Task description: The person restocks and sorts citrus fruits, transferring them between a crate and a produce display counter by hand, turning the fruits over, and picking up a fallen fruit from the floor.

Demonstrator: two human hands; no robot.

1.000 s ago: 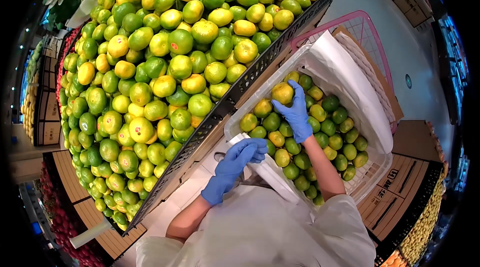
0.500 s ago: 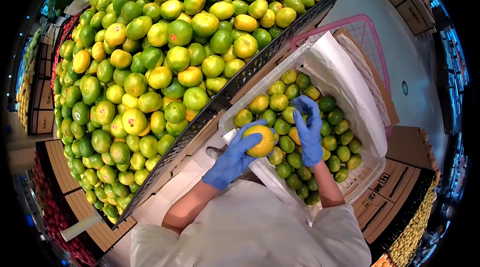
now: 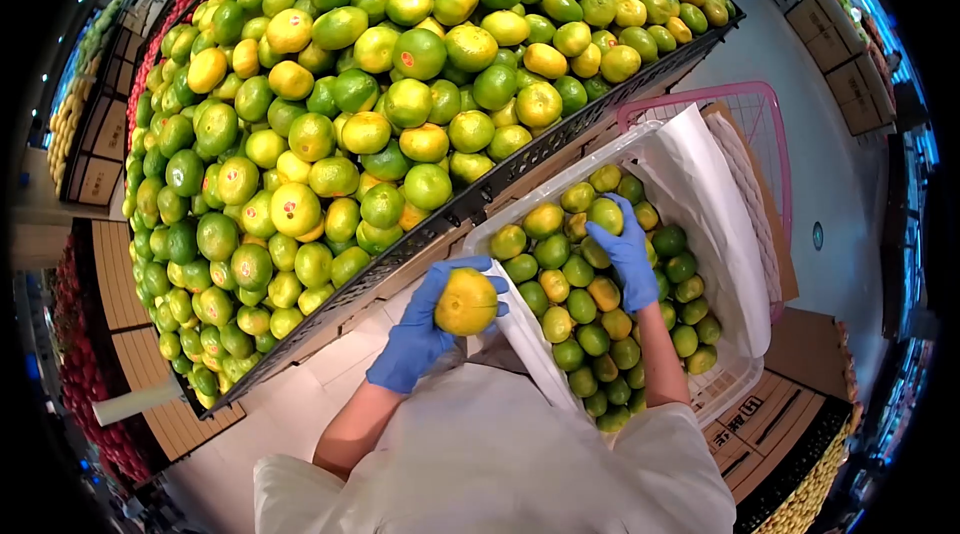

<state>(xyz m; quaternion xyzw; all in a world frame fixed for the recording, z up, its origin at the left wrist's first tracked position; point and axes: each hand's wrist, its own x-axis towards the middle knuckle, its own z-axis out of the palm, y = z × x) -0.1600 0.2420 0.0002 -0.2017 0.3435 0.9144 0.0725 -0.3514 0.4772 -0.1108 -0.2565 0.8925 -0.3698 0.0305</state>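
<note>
Currently, a yellow fruit [image 3: 466, 304] in the left hand [image 3: 410, 334], a green fruit [image 3: 607, 215] in the right hand [image 3: 630, 256]

Both hands wear blue gloves. The left one cups the yellow fruit, thumb and fingers wrapped about its back and sides, so that its round face is turned up toward the head. It is held just outside the near edge of the crate [image 3: 742, 374], clear of the other fruit. The right hand reaches over the crate, narrowed around the green fruit, with the thumb on the near side and the fingers on the far side. Whether that fruit is lifted or rests on its neighbours I cannot tell.

Below and around the right hand, green and yellow-green fruit [image 3: 594, 338] fills much of the pale plastic crate. A white sheet [image 3: 705, 184] lines its far right side and folds up over the rim. Next to the sheet lie a braided white strip [image 3: 742, 179] and a piece of cardboard [image 3: 788, 274], and beyond them stands a pink wire basket [image 3: 774, 139].

To the left of the crate rises a big heap of green and yellow fruit [image 3: 330, 179], banked behind a black lattice edge [image 3: 500, 181]. A few pieces carry small red stickers.

Farther out, stacked boxes [image 3: 848, 64] stand across the grey floor [image 3: 825, 169]. Red produce [image 3: 85, 364] shows at the far left, and small yellow produce [image 3: 815, 494] at the lower right.
</note>
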